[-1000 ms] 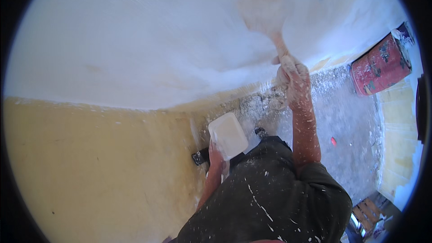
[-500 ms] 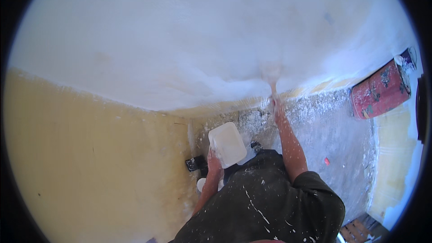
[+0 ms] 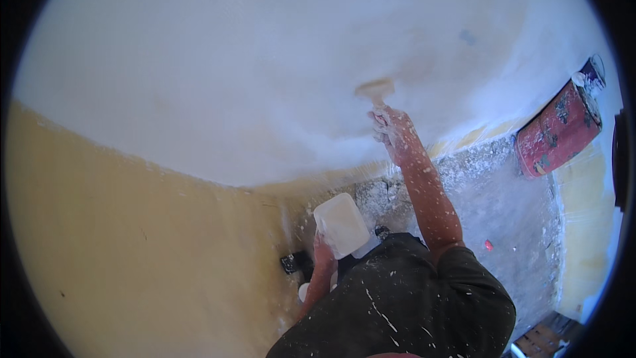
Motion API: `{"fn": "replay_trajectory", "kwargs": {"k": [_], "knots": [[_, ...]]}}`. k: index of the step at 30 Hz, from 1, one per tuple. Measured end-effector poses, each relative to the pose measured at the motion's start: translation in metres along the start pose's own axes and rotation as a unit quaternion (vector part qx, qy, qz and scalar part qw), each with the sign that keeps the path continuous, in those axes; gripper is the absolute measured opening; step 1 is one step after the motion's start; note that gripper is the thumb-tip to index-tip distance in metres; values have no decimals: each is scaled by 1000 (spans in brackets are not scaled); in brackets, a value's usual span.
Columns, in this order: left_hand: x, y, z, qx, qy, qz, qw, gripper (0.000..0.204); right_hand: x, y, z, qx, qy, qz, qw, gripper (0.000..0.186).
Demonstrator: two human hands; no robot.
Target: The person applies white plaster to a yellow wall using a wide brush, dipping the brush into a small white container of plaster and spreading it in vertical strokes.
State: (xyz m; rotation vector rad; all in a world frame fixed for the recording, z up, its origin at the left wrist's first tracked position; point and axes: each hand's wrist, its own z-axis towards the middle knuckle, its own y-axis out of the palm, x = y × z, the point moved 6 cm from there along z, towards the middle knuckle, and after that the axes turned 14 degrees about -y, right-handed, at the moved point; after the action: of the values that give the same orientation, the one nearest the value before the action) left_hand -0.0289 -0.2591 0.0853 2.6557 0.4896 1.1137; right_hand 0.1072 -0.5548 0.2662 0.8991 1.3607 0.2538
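My right hand [image 3: 393, 131], speckled with white paint, is closed around the handle of a wide flat paintbrush [image 3: 375, 89]. The brush's pale bristles point up against the white-coated wall [image 3: 252, 53]; whether they touch it is hard to tell. Lower down, my left hand [image 3: 323, 256] grips the left side of a white rectangular tub [image 3: 362, 217]. White material shows inside the tub, which is held tilted in front of my body. Part of the left hand's fingers is hidden by the tub.
A yellow wall [image 3: 146, 245] meets the white one at a corner on the left. To the right, a red paint-splashed drum [image 3: 556, 134] stands with a dark bucket [image 3: 591, 73] at its top. The grey floor [image 3: 483, 205] is spattered white and carries a small red scrap [image 3: 489, 245].
My right hand has lifted the brush from the wall's lower edge up and slightly left. The tub sits slightly lower and further right in the picture, still in my left hand.
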Motion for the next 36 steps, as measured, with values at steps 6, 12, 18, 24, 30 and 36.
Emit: {"fn": "replay_trajectory", "kwargs": {"k": [6, 12, 18, 24, 30, 36], "knots": [[0, 9, 2, -18, 12, 26, 999, 35, -120, 78, -46, -187, -191, -48, 963, 26], [-5, -10, 11, 12, 14, 44, 999, 37, -98, 62, -15, -210, -193, -73, 956, 30], [-4, -5, 7, 9, 4, 30, 1000, 37, 71, -93, 18, -74, -111, -192, 972, 29], [-17, -15, 19, -14, -5, -7, 1000, 36, 158, -163, -31, 83, 197, -6, 977, 22], [-19, -25, 31, -47, 22, 32, 998, 38, 11, -7, -4, -83, 46, -12, 995, 19], [-4, -3, 12, -71, 7, 2, 997, 40, -133, 107, -54, -220, -105, 53, 968, 32]]}}
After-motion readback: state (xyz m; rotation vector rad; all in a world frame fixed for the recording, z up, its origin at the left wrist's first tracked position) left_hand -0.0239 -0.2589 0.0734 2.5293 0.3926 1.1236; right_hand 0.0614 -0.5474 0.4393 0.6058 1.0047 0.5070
